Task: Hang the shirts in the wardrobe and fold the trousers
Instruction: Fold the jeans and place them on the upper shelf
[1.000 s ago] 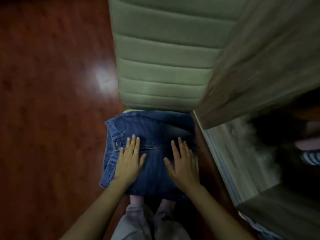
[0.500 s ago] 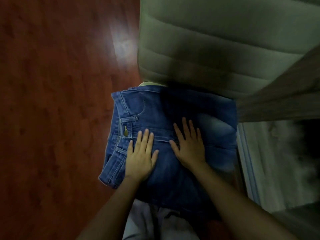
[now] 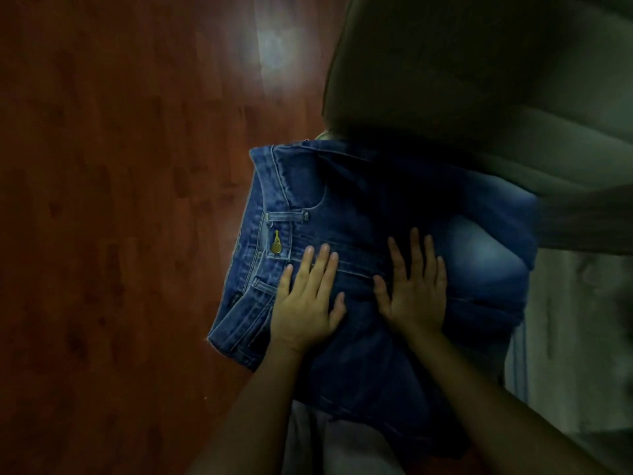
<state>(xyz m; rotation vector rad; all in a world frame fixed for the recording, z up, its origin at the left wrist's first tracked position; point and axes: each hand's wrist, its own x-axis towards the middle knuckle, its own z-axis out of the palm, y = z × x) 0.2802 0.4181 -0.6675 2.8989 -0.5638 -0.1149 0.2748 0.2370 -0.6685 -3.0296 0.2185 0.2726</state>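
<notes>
Here the folded blue jeans [image 3: 394,262] lie across the person's lap, their far edge against a green padded seat [image 3: 479,80], with red-brown wooden floor [image 3: 120,200] to the left. The left hand [image 3: 305,303] and right hand [image 3: 416,289] both rest flat on the denim, fingers spread, gripping nothing, just beside each other near the brass button [image 3: 276,247].

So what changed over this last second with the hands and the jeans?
The left hand and right hand drew closer together on the folded jeans; the view shifted, so the jeans look larger. Nothing was grasped or released: both palms stay flat, the jeans folded.
</notes>
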